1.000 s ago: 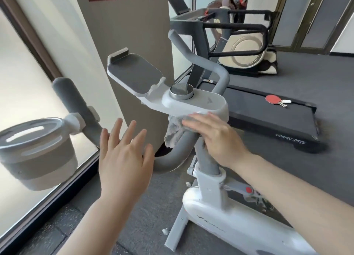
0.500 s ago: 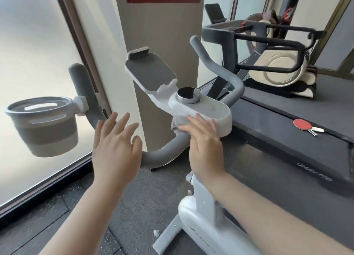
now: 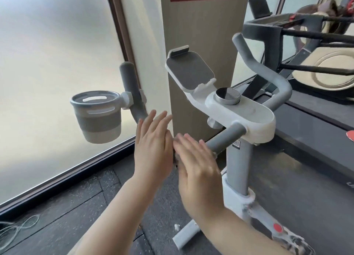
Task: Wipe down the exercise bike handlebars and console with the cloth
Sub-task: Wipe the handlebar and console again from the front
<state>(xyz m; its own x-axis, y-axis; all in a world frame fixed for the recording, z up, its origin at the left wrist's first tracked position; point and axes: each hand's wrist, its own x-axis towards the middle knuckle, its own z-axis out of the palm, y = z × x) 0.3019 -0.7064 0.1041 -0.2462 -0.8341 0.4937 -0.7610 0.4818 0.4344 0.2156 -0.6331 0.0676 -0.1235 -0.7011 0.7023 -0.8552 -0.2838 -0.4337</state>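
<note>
Fingers (image 3: 153,120) of my left hand (image 3: 152,149) stand straight, palm facing my right hand (image 3: 195,159), whose extended fingers lie over the grey handlebar (image 3: 226,138) left of the white console (image 3: 241,111). Between both palms only a sliver of cloth (image 3: 175,157) shows. I cannot tell whether either hand grasps it.

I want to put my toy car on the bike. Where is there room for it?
The flat grey tray above the round knob is bare, and so is the white console top right of that knob. The cup holder on the left bar looks free too. It is crowded low on the grey handlebar, where the left hand and right hand meet.
</note>
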